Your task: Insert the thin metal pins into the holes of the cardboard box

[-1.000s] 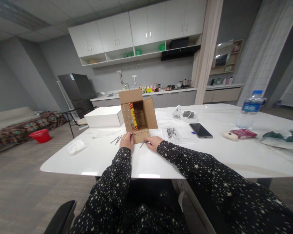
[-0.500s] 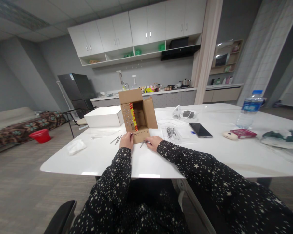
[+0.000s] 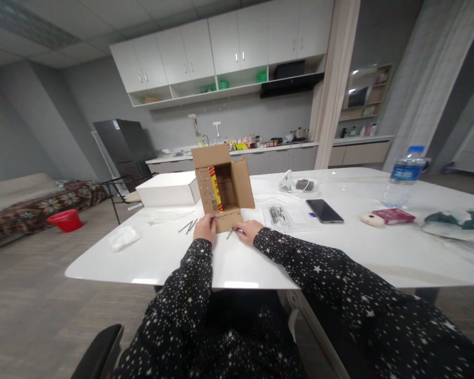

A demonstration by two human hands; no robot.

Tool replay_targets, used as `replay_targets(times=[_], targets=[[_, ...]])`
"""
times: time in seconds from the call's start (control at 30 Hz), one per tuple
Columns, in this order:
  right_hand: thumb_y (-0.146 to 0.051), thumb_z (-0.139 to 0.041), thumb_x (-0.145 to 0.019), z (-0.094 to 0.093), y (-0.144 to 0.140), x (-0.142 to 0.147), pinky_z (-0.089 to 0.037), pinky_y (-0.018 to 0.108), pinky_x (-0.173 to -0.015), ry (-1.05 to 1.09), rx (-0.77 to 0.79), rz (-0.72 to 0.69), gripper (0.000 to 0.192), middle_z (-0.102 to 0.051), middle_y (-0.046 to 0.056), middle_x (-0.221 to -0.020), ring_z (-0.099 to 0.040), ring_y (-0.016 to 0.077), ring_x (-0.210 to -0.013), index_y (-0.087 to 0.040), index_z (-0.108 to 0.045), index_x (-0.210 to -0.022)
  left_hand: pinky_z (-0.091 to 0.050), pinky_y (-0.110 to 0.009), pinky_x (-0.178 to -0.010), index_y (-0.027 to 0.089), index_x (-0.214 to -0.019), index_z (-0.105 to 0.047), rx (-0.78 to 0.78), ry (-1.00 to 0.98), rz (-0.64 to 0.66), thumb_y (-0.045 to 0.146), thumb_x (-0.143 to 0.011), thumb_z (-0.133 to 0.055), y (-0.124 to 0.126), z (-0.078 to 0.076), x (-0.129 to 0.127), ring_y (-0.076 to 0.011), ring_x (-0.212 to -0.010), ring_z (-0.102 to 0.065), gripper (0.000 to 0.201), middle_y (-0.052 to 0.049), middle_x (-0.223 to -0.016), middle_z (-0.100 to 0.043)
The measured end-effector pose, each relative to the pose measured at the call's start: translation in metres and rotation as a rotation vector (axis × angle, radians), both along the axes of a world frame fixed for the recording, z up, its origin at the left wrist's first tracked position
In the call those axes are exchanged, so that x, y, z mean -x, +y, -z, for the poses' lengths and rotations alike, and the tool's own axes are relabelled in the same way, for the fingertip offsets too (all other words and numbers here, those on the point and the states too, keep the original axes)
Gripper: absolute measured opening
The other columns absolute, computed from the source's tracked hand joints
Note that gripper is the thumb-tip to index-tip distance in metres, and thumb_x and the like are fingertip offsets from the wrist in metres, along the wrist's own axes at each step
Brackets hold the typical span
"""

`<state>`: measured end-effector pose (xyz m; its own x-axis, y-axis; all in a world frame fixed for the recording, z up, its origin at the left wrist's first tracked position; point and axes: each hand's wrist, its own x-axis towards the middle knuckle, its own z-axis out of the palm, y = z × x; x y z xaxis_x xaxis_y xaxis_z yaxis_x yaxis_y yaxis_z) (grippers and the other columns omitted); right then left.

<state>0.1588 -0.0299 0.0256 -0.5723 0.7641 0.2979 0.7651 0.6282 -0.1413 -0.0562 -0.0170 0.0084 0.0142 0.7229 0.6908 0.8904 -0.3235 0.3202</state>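
Note:
An open cardboard box with a red and yellow tape strip stands before me, its opening facing me. Its lower flap carries rows of small dark marks. My left hand is closed at the flap's left edge, fingers curled. At the flap's right corner, my right hand has its fingertips bent together against the cardboard. A thin grey rod lies just below these fingertips; whether they grip it, I cannot tell. More thin grey rods rest left of my left hand.
A white box and crumpled tissue are on the left. Rightward lie a clear packet with dark small parts, a phone, a dark red box and a water bottle. The table's front edge is close.

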Motion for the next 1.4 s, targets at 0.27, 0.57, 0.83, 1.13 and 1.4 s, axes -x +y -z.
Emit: replay_targets(times=[0.27, 0.57, 0.83, 1.13, 1.4], targets=[[-0.027, -0.043, -0.086, 0.000, -0.001, 0.000, -0.040, 0.027, -0.074, -0.008, 0.009, 0.004, 0.029, -0.070, 0.003, -0.095, -0.063, 0.0185, -0.085, -0.026, -0.062, -0.108, -0.048, -0.034, -0.078, 0.020, -0.091, -0.058, 0.017, -0.009, 0.009, 0.028, -0.086, -0.042, -0.002, -0.002, 0.000, -0.0209, -0.082, -0.062, 0.018, -0.008, -0.086, -0.066], [-0.027, -0.042, -0.087, -0.002, -0.002, 0.000, -0.040, 0.027, -0.075, -0.013, 0.019, 0.002, 0.031, -0.070, 0.003, -0.098, -0.063, 0.0188, -0.087, -0.025, -0.062, -0.110, -0.048, -0.033, -0.076, 0.020, -0.089, -0.058, 0.008, -0.044, -0.008, 0.026, -0.084, -0.044, -0.007, -0.005, -0.005, -0.0205, -0.078, -0.061, 0.017, -0.007, -0.083, -0.066], [-0.027, -0.042, -0.087, -0.002, -0.001, 0.000, -0.040, 0.026, -0.075, -0.025, 0.018, -0.001, 0.030, -0.070, 0.003, -0.098, -0.062, 0.0182, -0.086, -0.025, -0.061, -0.110, -0.048, -0.032, -0.074, 0.019, -0.088, -0.059, 0.029, -0.062, -0.009, 0.026, -0.083, -0.045, -0.009, -0.006, -0.006, -0.0192, -0.074, -0.060, 0.016, -0.006, -0.081, -0.065], [-0.025, -0.043, -0.086, -0.001, -0.001, 0.000, -0.040, 0.026, -0.075, -0.016, 0.010, -0.003, 0.030, -0.070, 0.002, -0.097, -0.062, 0.0181, -0.086, -0.026, -0.062, -0.109, -0.047, -0.032, -0.071, 0.019, -0.087, -0.059, 0.034, -0.067, -0.003, 0.026, -0.082, -0.045, -0.009, -0.007, -0.006, -0.0183, -0.070, -0.058, 0.016, -0.005, -0.079, -0.064], [-0.026, -0.043, -0.087, 0.000, 0.000, -0.001, -0.040, 0.026, -0.075, -0.015, 0.001, -0.011, 0.029, -0.070, 0.003, -0.097, -0.062, 0.0181, -0.086, -0.025, -0.061, -0.109, -0.047, -0.032, -0.071, 0.020, -0.087, -0.059, 0.044, -0.074, -0.010, 0.026, -0.082, -0.045, -0.011, -0.008, -0.007, -0.0182, -0.070, -0.058, 0.016, -0.005, -0.078, -0.064]])
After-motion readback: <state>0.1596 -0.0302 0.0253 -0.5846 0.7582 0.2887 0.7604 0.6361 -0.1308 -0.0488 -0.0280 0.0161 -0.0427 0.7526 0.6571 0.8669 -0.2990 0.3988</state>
